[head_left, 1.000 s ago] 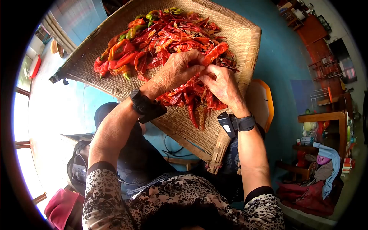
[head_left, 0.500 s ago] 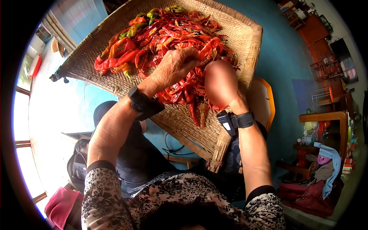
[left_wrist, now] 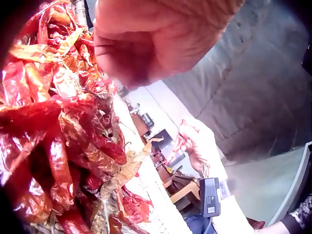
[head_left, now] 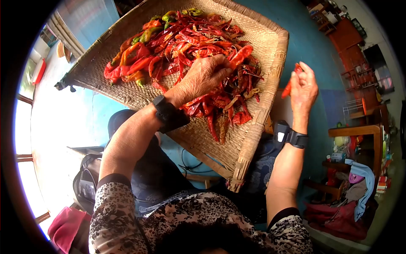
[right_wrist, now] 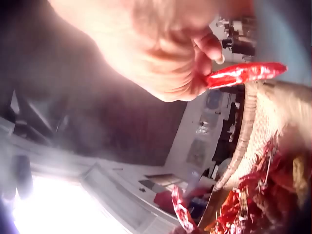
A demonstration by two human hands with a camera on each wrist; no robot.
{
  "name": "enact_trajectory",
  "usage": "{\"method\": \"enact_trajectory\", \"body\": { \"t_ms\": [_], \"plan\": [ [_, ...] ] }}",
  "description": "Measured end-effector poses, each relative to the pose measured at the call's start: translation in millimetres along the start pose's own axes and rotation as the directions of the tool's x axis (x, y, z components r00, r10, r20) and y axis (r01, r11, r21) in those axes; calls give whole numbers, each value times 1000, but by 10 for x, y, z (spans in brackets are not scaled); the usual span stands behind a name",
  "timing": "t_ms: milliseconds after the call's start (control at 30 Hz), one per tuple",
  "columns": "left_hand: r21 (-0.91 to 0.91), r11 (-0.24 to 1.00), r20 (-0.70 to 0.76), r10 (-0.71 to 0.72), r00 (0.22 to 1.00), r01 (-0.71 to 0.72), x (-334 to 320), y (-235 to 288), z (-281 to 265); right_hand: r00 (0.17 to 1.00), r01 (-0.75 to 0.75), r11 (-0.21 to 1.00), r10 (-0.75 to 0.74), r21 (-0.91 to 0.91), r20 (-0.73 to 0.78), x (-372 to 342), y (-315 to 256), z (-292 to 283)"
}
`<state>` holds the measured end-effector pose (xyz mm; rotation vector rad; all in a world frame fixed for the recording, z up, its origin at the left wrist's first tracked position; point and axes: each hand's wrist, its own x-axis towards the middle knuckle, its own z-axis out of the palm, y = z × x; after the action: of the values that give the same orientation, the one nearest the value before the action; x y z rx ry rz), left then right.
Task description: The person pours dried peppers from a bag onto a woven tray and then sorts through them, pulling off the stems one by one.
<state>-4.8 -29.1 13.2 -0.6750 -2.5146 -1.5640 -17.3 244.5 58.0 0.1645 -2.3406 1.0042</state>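
My left hand (head_left: 202,78) is over the heap of dried red chilies (head_left: 211,36) and pinches a red chili (head_left: 242,55), whose broad end points up and right. The right wrist view shows this chili (right_wrist: 181,208) standing upright above the tray edge. Beyond the right rim of the woven tray (head_left: 270,59), my right hand (head_left: 304,91) is raised and grips another red chili (head_left: 287,89). Close up in the right wrist view, that shiny chili (right_wrist: 248,73) sticks out past the fingers. The left wrist view shows part of my left hand (left_wrist: 151,39), its fingertips hidden.
Fresher red and green peppers (head_left: 135,59) lie along the tray's left side. Below the tray's right edge stands a stool (head_left: 279,108), partly covered. A wooden chair (head_left: 355,131) holding clothes is at far right, and a dark cable (head_left: 188,165) lies on the blue floor.
The hands were together over the heap; my right hand has moved away to the right, past the tray's rim, with a chili. My left hand stays over the heap, shifted slightly right.
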Motion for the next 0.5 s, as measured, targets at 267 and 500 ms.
{"method": "enact_trajectory", "body": {
  "t_ms": [267, 500],
  "plan": [
    [-73, 996, 30, 47, 998, -45, -20, 90, 131, 944, 13, 997, 13, -76, 330, -130, 197, -84],
    [-26, 998, 73, 63, 995, -61, -72, 120, 187, 872, -25, 936, -152, 351, 466, -333, -432, 492]
  ]
}}
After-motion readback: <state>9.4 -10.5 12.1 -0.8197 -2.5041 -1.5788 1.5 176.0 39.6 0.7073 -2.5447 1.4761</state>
